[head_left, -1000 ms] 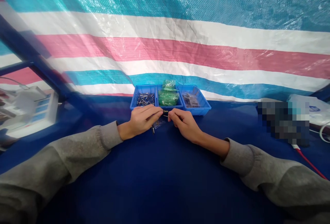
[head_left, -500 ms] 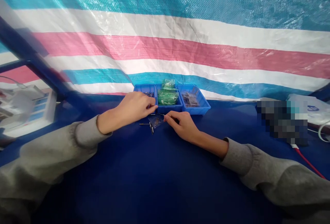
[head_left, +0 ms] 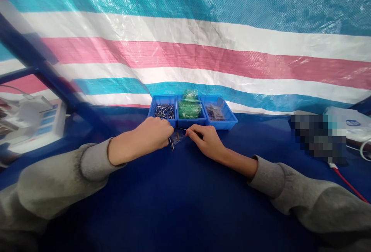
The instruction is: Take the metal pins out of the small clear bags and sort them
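Note:
My right hand (head_left: 207, 140) is closed in a pinch at a thin metal pin (head_left: 182, 129), which points left from the fingertips. My left hand (head_left: 152, 135) is closed just in front of the left bin, its back to me; its fingertips are mostly hidden, so I cannot see what they hold. Between the hands a small clear plastic bag (head_left: 179, 137) lies on the table with copper-coloured pieces showing in it. Beside it, partly behind my left hand, lie dark and silver metal pins (head_left: 171, 145).
A blue bin (head_left: 150, 109) holds many loose metal pins. Next to it, another bin (head_left: 191, 121) has green plastic packets, and the right bin (head_left: 232, 121) has clear packets. A white device (head_left: 55, 124) stands left; a plastic bag (head_left: 352, 122) and red cable (head_left: 350, 184) lie right.
My left hand has moved down and towards me, from over the left bin to the table in front of it, uncovering the pins inside. My right hand has hardly moved.

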The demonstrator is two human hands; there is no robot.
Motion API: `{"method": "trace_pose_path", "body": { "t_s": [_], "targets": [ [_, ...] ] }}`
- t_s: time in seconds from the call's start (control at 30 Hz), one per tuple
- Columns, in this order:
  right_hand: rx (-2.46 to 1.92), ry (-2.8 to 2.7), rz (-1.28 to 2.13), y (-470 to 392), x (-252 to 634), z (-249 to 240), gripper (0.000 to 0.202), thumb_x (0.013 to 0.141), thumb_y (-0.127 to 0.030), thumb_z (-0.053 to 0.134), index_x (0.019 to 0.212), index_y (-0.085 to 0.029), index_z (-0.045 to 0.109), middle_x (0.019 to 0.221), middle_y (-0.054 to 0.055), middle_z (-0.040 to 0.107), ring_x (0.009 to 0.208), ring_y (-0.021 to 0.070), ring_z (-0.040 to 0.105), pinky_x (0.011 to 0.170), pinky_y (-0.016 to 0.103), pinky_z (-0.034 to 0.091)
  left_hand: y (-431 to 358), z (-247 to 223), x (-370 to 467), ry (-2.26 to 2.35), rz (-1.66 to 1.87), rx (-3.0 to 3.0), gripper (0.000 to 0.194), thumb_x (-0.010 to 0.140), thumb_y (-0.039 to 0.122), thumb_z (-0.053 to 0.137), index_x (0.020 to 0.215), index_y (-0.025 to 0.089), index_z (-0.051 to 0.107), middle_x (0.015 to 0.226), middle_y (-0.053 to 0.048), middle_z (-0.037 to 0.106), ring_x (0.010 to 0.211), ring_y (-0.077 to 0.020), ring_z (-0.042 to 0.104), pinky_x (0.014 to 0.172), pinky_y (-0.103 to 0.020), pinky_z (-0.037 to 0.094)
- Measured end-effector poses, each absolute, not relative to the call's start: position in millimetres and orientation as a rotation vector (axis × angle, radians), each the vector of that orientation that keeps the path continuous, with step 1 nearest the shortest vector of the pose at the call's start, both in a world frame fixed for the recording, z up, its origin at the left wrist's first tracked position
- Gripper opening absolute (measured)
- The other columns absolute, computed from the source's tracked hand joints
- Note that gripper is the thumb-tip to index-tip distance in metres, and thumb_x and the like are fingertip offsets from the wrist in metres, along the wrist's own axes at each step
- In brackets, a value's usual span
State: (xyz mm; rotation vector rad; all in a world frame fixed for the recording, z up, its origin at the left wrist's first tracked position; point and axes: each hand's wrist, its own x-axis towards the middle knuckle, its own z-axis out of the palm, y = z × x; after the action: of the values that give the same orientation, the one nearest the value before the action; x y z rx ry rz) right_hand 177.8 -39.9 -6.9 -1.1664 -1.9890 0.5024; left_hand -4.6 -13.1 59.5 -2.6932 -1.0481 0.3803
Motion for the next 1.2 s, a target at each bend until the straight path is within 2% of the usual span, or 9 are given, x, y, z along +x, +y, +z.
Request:
{"method": "trace_pose_path", "body": {
  "t_s": [0.07, 0.2, 0.33, 0.5, 0.67, 0.9, 1.03, 1.2],
  "targets": [
    [-1.192, -1.919, 0.499, -40, 178, -6, 0.021, 0.086, -0.024, 0.045, 0.07, -0.016, 0.057, 0.057, -0.002, 0.053, 0.051, 0.0099, 0.046, 0.051, 0.022, 0.031, -16, 61, 1, -1.067, 0.249, -2.731, 0.008, 0.076, 0.022, 0.055, 0.073, 0.015, 0.06, 0.074, -0.006, 0.064, 0.059, -0.0178, 0.059, 0.049, -0.024, 0.034],
    [-1.227, -1.826, 0.514, -39, 178, -6, 0.018, 0.085, -0.023, 0.044, 0.077, -0.016, 0.059, 0.063, 0.0, 0.057, 0.055, 0.0116, 0.048, 0.054, 0.022, 0.034, -15, 46, 8, -1.048, -0.122, -2.829, 0.009, 0.077, 0.021, 0.051, 0.072, 0.016, 0.056, 0.064, -0.001, 0.061, 0.053, -0.013, 0.055, 0.046, -0.022, 0.028],
    [-1.24, -1.851, 0.572, -35, 179, -5, 0.019, 0.085, -0.021, 0.042, 0.075, -0.016, 0.058, 0.066, 0.001, 0.058, 0.058, 0.012, 0.049, 0.056, 0.023, 0.034, -7, 17, 6, -1.005, -0.508, -2.873, 0.008, 0.076, 0.021, 0.053, 0.072, 0.015, 0.055, 0.058, 0.003, 0.06, 0.048, -0.0087, 0.053, 0.047, -0.019, 0.031],
    [-1.24, -1.87, 0.613, -34, 181, -6, 0.02, 0.085, -0.021, 0.041, 0.071, -0.016, 0.055, 0.06, -0.002, 0.052, 0.052, 0.01, 0.045, 0.054, 0.022, 0.032, -3, -2, -3, -0.879, -0.886, -2.865, 0.014, 0.086, 0.025, 0.049, 0.082, 0.015, 0.057, 0.061, 0.003, 0.059, 0.045, -0.0047, 0.049, 0.046, -0.015, 0.034],
    [-1.195, -1.974, 0.539, -37, 183, -7, 0.02, 0.086, -0.017, 0.038, 0.077, -0.016, 0.056, 0.058, -0.003, 0.051, 0.05, 0.0092, 0.046, 0.054, 0.022, 0.032, -3, -2, -8, -0.785, -1.017, -2.857, 0.018, 0.089, 0.028, 0.048, 0.084, 0.014, 0.059, 0.067, 0.001, 0.062, 0.052, -0.005, 0.053, 0.052, -0.015, 0.039],
    [-1.195, -2.028, 0.459, -38, 182, -5, 0.021, 0.087, -0.024, 0.042, 0.075, -0.016, 0.057, 0.058, -0.001, 0.053, 0.051, 0.0099, 0.047, 0.053, 0.022, 0.031, 0, -1, -9, -0.778, -0.97, -2.929, 0.019, 0.089, 0.029, 0.047, 0.088, 0.015, 0.06, 0.074, -0.002, 0.065, 0.062, -0.0076, 0.059, 0.062, -0.016, 0.045],
    [-1.177, -1.973, 0.578, -36, 182, -3, 0.023, 0.083, -0.021, 0.045, 0.064, -0.016, 0.056, 0.054, -0.002, 0.05, 0.05, 0.0092, 0.044, 0.052, 0.022, 0.03, 1, 0, -8, -0.831, -0.961, -2.995, 0.02, 0.09, 0.03, 0.046, 0.088, 0.015, 0.06, 0.076, -0.002, 0.066, 0.063, -0.0085, 0.059, 0.063, -0.018, 0.046],
    [-1.124, -1.859, 0.876, -34, 185, -2, 0.021, 0.082, -0.023, 0.046, 0.066, -0.016, 0.058, 0.05, -0.005, 0.046, 0.046, 0.0076, 0.04, 0.049, 0.021, 0.03, 2, 1, -6, -0.882, -0.968, -3.022, 0.024, 0.091, 0.031, 0.043, 0.086, 0.016, 0.06, 0.07, 0.0, 0.064, 0.06, -0.0077, 0.057, 0.06, -0.017, 0.043]
  ]
}}
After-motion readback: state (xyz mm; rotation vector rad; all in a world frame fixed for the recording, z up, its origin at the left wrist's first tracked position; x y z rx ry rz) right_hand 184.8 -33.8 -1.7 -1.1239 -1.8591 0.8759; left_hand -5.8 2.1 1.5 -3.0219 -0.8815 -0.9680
